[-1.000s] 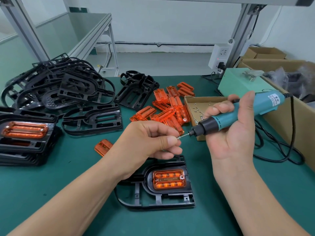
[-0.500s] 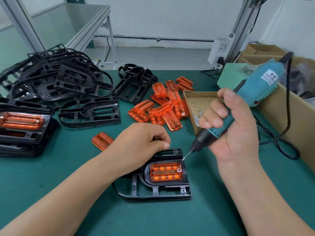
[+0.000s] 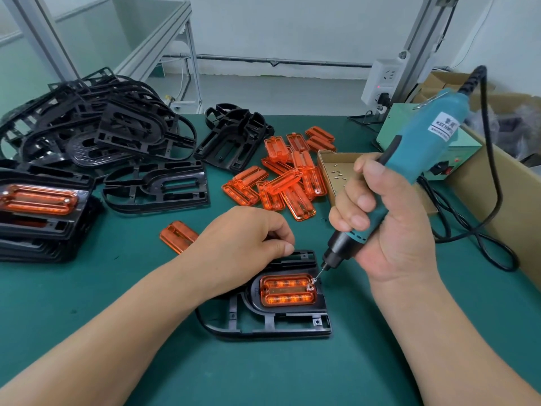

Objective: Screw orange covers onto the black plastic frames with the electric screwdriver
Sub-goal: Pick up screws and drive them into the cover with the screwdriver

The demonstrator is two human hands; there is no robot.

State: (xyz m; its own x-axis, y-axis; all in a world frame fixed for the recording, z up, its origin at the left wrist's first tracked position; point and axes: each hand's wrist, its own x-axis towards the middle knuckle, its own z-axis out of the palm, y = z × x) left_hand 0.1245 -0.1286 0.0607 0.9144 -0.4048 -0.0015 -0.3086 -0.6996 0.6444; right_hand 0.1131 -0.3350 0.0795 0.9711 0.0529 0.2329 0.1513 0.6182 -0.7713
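Observation:
A black plastic frame lies on the green mat in front of me with an orange cover seated in it. My right hand grips the teal electric screwdriver steeply tilted. Its bit carries a screw that touches the hole at the cover's right end. My left hand rests on the frame's upper left part with its fingers curled and the thumb against the index finger. Nothing shows inside that hand.
Loose orange covers lie behind the work, one orange cover apart at the left. A cardboard tray of screws sits right of them. Empty black frames are heaped far left, finished frames stacked at the left edge. The driver's cable loops right.
My left hand let go of the bit tip and dropped onto the frame. My right hand swung the screwdriver from nearly level to steep and lowered the bit to the cover's right hole.

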